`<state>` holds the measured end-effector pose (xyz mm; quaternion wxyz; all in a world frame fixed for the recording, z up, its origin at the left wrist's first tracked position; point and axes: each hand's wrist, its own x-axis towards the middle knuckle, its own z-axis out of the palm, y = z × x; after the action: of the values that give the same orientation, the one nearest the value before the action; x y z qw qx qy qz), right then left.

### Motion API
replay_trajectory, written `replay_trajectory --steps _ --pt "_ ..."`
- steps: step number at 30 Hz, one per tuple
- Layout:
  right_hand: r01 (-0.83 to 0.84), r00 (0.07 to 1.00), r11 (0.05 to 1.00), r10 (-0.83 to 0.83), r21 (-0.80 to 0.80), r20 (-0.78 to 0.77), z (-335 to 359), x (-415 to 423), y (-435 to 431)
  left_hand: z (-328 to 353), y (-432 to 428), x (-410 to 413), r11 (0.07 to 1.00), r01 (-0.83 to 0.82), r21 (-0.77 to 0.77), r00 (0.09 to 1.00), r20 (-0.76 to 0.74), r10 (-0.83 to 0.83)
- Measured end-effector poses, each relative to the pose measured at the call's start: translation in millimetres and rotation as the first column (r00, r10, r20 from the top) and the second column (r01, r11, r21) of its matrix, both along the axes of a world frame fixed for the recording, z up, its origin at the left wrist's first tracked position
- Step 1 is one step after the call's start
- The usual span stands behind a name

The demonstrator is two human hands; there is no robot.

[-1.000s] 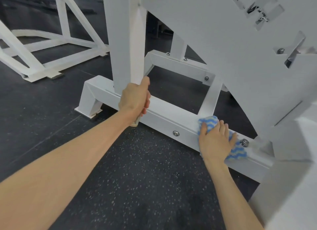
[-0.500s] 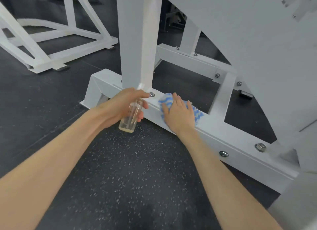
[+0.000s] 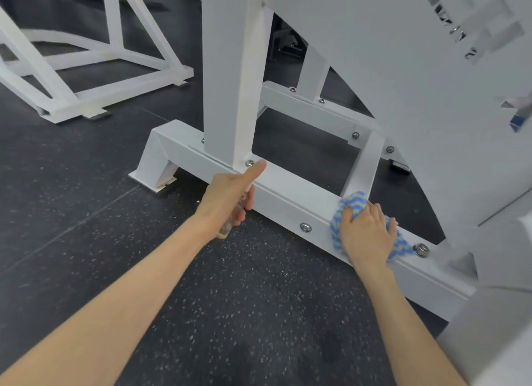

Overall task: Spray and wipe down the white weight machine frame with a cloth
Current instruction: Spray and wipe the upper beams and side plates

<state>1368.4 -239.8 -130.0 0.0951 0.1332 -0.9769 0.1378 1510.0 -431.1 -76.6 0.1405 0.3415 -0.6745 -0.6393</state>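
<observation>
**While the cloth (image 3: 353, 200) works the base rail (image 3: 288, 194), the spray bottle (image 3: 225, 230) waits**

Because wiping takes pressure, our right hand (image 3: 366, 233) lies over the bunched blue-and-white cloth. The fingers drape across it and the thumb hooks into its near edge. The hand pushes the cloth onto the top and near face of the white frame's low rail, between the middle bolt (image 3: 305, 227) and the right bolt (image 3: 421, 249), nearer the right one. Our left hand (image 3: 229, 191) stays clear at the foot of the upright post (image 3: 230, 69). Its fingers curl round the small clear spray bottle, whose base shows below the palm. One digit stretches toward the post's foot bolt (image 3: 250, 163); we judge the bottle is kept ready for another squirt.

Half a second back, the cloth sat at the left, just beside the bottle at the post's foot. It has since swept right along the rail, while the bottle hand has barely shifted. A second ago the cloth lay near this same right end, so we read these as back-and-forth strokes.
</observation>
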Motion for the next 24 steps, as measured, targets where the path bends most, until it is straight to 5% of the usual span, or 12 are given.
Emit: replay_trajectory --steps 4,9,15,20,24 --pt "-0.012 1.0 1.0 0.012 0.019 -0.015 1.3 0.4 -0.6 0.4 13.3 -27.8 0.958 -0.109 -0.266 0.993 0.014 0.117" --pt "-0.016 1.0 1.0 0.017 0.022 -0.024 0.2 0.9 1.9 7.2 18.7 -39.1 0.779 -0.229 -0.584 0.961 -0.008 0.276" --pt "-0.005 1.0 0.999 0.005 0.033 -0.018 0.7 1.6 0.3 -3.1 11.4 -40.3 0.844 -0.09 -0.529 0.979 0.108 0.172" --pt "0.015 0.998 1.0 -0.015 -0.004 0.058 11.4 11.3 -34.5 -9.9 -10.0 -20.6 0.797 -0.289 -0.53 0.935 0.021 0.353" --pt "-0.288 0.957 0.954 0.289 0.079 -0.004 8.4 22.5 -133.6 -8.0 -23.4 -5.8 0.867 -0.312 -0.389 0.946 -0.041 0.322"
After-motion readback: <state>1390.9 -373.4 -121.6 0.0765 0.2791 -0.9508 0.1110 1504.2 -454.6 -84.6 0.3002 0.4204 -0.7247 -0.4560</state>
